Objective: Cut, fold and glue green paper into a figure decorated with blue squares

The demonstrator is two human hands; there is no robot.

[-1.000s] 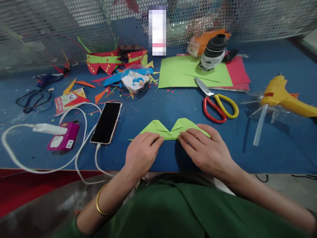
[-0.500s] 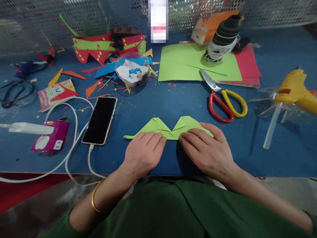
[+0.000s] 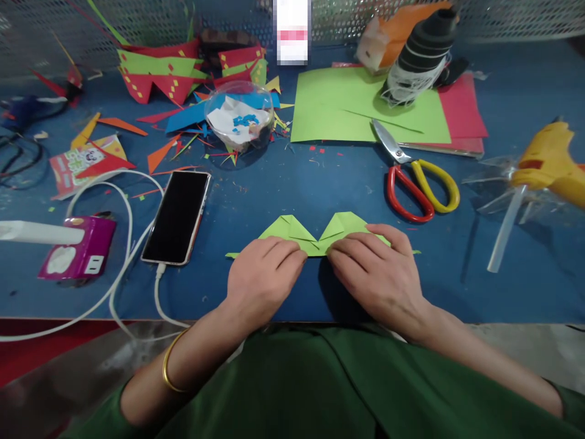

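A folded lime-green paper (image 3: 339, 224) with two peaks and a notch between them lies on the blue table near its front edge. My left hand (image 3: 265, 277) is closed over the paper's left half, its fingers curled along the near edge. On the right half, my right hand (image 3: 381, 274) grips the near edge the same way, the thumb side close to the left hand. Both hands hide much of the paper's lower part. A thin strip end sticks out beyond each hand.
Scissors (image 3: 411, 177) and a yellow glue gun (image 3: 543, 161) lie to the right. A phone (image 3: 177, 216) on a white cable and a purple socket box (image 3: 85, 244) are at left. Farther back are paper sheets (image 3: 329, 110), a thread cone (image 3: 418, 52), a clear bowl (image 3: 240, 122) and paper scraps (image 3: 162, 153).
The view has shifted slightly. My hands keep their hold on the folded paper, and its right strip end now shows beyond my right hand.
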